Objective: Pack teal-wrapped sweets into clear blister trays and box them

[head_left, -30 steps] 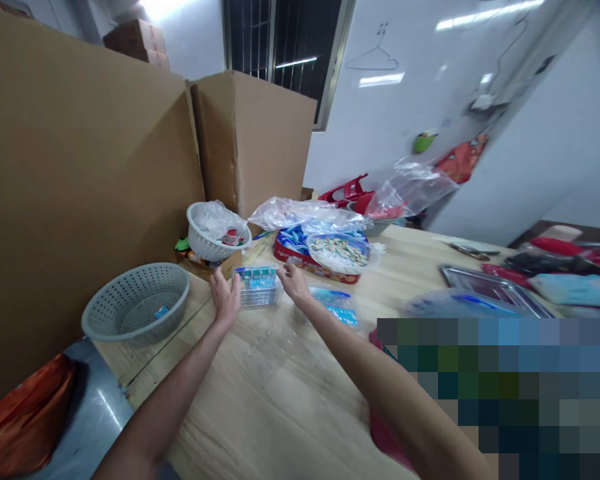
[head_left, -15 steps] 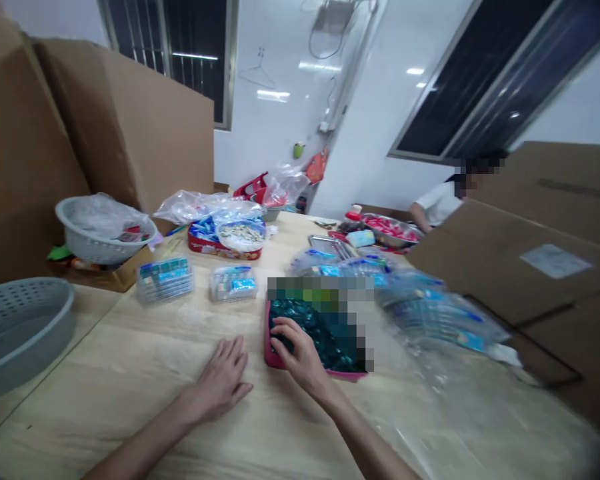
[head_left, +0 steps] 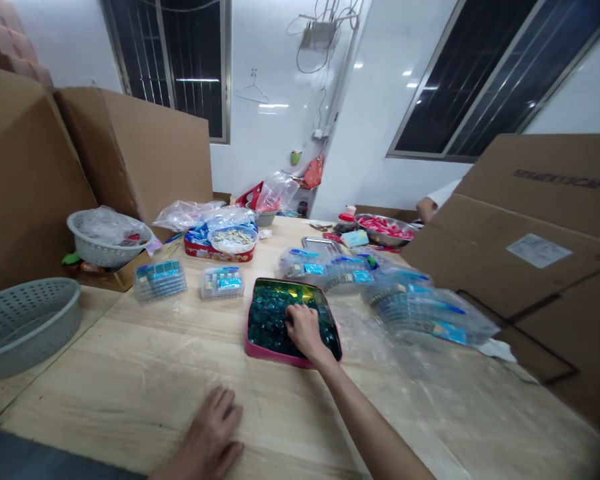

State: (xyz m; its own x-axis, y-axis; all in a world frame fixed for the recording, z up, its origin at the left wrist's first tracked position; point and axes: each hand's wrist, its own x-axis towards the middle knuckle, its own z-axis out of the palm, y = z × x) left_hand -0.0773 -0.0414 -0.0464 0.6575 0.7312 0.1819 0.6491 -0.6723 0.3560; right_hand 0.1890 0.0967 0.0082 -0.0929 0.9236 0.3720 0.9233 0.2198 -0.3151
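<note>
My right hand (head_left: 304, 330) reaches into a pink tin tray (head_left: 275, 355) full of small dark green wrapped pieces (head_left: 270, 320), its fingers curled down among them. Whether it holds any I cannot make out. My left hand (head_left: 211, 440) lies flat and open on the wooden table (head_left: 130, 373) near the front edge, touching nothing else. Two clear packs with blue labels (head_left: 160, 280) (head_left: 222, 283) sit on the table beyond the tray, to the left.
A grey basket (head_left: 25, 327) stands at the left, a white basket (head_left: 109, 237) behind it. Large cardboard boxes (head_left: 135, 153) (head_left: 525, 227) flank the table. Clear bags of blue-labelled packs (head_left: 415, 307) lie right of the tray. Another person's arm (head_left: 427, 208) shows at the far end.
My hands left the clear pack and drew back. The right hand moved into the pink tray of green pieces; the left came down flat near the table's front edge. The camera swung right.
</note>
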